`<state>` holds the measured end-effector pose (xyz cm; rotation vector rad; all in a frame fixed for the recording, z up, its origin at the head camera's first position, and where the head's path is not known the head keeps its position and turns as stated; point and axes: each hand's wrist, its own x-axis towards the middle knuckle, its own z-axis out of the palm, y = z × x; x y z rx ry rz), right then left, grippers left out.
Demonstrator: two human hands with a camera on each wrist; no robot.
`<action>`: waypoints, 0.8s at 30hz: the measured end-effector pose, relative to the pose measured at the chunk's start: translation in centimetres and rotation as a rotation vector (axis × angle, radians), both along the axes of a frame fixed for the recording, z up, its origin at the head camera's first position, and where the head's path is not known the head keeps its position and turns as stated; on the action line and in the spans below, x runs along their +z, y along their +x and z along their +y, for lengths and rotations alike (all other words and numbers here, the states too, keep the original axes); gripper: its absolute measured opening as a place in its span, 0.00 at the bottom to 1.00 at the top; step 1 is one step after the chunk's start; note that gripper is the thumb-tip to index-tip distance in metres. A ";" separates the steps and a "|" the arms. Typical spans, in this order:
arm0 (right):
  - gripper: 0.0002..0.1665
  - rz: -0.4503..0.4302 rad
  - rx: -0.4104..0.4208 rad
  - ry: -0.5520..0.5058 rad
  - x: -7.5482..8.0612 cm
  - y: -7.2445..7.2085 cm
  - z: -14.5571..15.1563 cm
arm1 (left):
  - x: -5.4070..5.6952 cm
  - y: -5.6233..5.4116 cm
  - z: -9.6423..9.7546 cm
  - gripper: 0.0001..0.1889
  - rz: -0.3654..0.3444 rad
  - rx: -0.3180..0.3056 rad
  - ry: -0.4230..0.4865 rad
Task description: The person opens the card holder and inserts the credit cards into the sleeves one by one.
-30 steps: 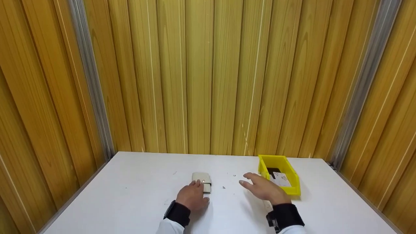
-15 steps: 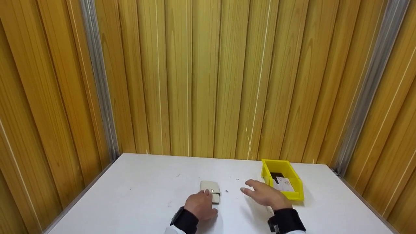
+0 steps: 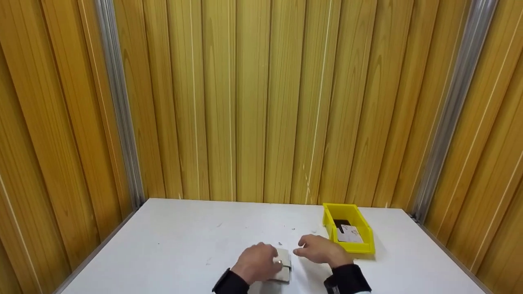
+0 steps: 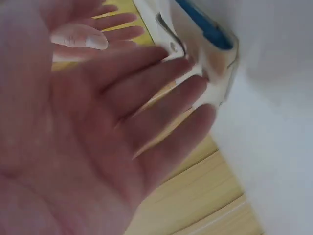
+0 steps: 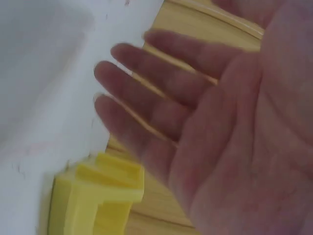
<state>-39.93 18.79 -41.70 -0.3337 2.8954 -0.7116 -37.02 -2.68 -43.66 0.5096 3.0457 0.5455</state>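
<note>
Left hand (image 3: 256,262), fingers extended, seemingly touches a cream wallet (image 3: 284,261); right hand (image 3: 320,249) (fingers apart) hovers nearby.

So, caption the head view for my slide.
Left hand at a cream wallet, right hand near a yellow bin.

The head camera looks forward and down from the bench's (image 3: 184,249) near side, far enough back for both hands and the far wall (image 3: 249,102). Each wrist camera looks close along its palm: the left hand's (image 4: 117,122) shares the cream case (image 3: 284,273) with the head view, the right hand's (image 5: 210,117) the yellow bin (image 3: 359,248).
</note>
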 end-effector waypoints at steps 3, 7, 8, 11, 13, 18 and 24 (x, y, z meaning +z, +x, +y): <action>0.18 -0.016 -0.072 -0.049 -0.3 -0.2 -1.0 | -0.6 -1.6 -1.1 0.11 0.037 0.086 0.205; 0.14 -0.095 -0.144 -0.125 -1.2 -0.2 -2.2 | -1.7 -2.1 -1.8 0.02 0.022 0.163 0.321; 0.14 -0.110 -0.155 -0.135 -1.4 -0.2 -2.4 | -1.8 -2.2 -1.8 0.04 0.001 0.178 0.339; 0.13 -0.144 -0.181 -0.159 -1.8 -0.2 -2.9 | -2.0 -2.1 -1.6 0.11 -0.032 0.210 0.389; 0.13 -0.144 -0.185 -0.175 -1.9 -0.2 -3.1 | -1.9 -2.1 -1.3 0.13 -0.046 0.221 0.420; 0.14 -0.134 -0.169 -0.171 -1.9 -0.2 -3.3 | -1.5 -1.9 -1.0 0.08 -0.096 0.233 0.467; 0.17 -0.181 -0.137 -0.116 -1.8 -0.2 -3.0 | -1.1 -1.7 -1.0 0.10 -0.211 0.254 0.516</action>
